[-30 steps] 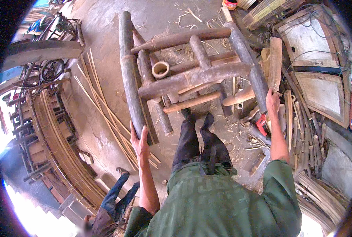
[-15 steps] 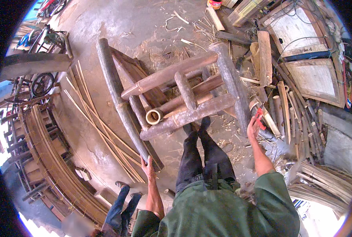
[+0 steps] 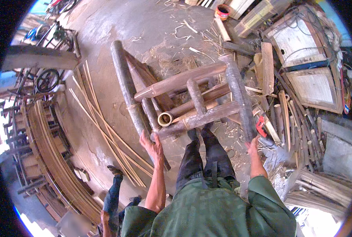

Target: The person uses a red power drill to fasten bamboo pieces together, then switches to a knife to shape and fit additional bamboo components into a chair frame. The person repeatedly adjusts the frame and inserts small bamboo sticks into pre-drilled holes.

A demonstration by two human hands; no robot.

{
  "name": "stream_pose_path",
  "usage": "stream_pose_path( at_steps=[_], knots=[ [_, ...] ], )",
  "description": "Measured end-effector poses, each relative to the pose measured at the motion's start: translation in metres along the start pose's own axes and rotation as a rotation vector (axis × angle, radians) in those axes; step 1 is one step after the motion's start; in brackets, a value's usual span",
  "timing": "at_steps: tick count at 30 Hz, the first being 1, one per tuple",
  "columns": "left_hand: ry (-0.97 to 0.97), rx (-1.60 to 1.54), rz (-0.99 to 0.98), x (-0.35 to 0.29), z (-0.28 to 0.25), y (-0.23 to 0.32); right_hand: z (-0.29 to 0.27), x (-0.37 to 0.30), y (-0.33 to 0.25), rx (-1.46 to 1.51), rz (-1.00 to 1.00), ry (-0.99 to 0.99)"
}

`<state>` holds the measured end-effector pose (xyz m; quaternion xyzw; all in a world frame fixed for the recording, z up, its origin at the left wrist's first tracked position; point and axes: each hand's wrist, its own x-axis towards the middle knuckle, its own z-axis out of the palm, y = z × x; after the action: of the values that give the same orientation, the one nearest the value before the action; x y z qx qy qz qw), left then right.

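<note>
A dark bamboo chair frame [image 3: 176,85] is tilted up in front of my legs, with thick posts, crossrails and one open tube end facing me. My left hand [image 3: 154,149] is closed round the lower part of its left post [image 3: 125,81], near the joint with the bottom rail [image 3: 201,118]. My right hand [image 3: 253,146] is closed on the lower end of the right post [image 3: 241,94]; its fingers are partly hidden. Just beyond that hand, a red-handled tool [image 3: 261,126] lies on the wood scraps, apart from my fingers.
Long thin bamboo strips [image 3: 100,118] lie on the floor to the left, beside a rack of long slats [image 3: 51,158]. Cut bamboo poles [image 3: 298,126] and boards crowd the right side. Another person's leg [image 3: 112,193] shows at the lower left. A red tin [image 3: 222,12] stands far off.
My left hand has moved up the left post towards the joint. My right hand has moved from beside the right post onto its lower end. The frame sits slightly further right in view.
</note>
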<state>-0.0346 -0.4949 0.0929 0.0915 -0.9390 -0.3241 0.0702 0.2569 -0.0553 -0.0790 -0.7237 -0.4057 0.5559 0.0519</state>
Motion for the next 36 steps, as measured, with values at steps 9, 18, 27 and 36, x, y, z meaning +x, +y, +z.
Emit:
stream_pose_path(
  at_steps=[9,18,27,36],
  knots=[
    [-0.574,-0.098,0.130,0.052,0.161,0.078,0.021,0.004,0.025,0.252,0.168,0.026],
    [-0.594,-0.362,-0.567,0.055,0.236,0.152,0.031,-0.001,0.026,0.467,0.378,0.100],
    [-0.765,-0.592,-0.848,0.078,0.236,0.126,0.049,-0.048,-0.033,0.287,0.465,0.189],
    [-0.828,-0.651,-0.802,0.104,0.229,0.086,0.063,-0.052,-0.050,0.430,0.372,0.081]
  ],
)
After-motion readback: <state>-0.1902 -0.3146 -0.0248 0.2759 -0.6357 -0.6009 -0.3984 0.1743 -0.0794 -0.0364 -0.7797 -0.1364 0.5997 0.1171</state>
